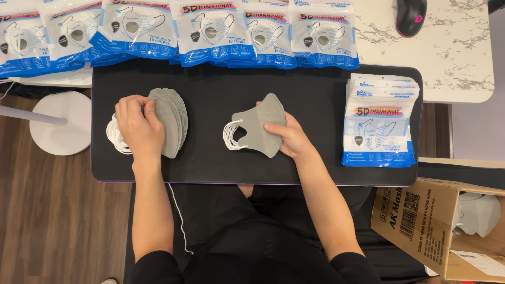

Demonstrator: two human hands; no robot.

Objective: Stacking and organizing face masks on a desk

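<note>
On the black mat [315, 84], my right hand [286, 138] pinches a small stack of grey folded cloth masks [258, 123], white ear loops trailing left. My left hand [138, 126] closes over the larger fanned pile of grey masks [171, 118]. Filled blue-and-white packets [210, 31] line the far edge; flat empty pouches [379, 121] wait, stacked, at my right, so plenty remains unpacked.

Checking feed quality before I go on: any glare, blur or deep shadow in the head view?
Head view: sharp and evenly lit; mild sheen on the packets at the back; both hands and the grey masks crisp against the black mat; no heavy shadows.
</note>
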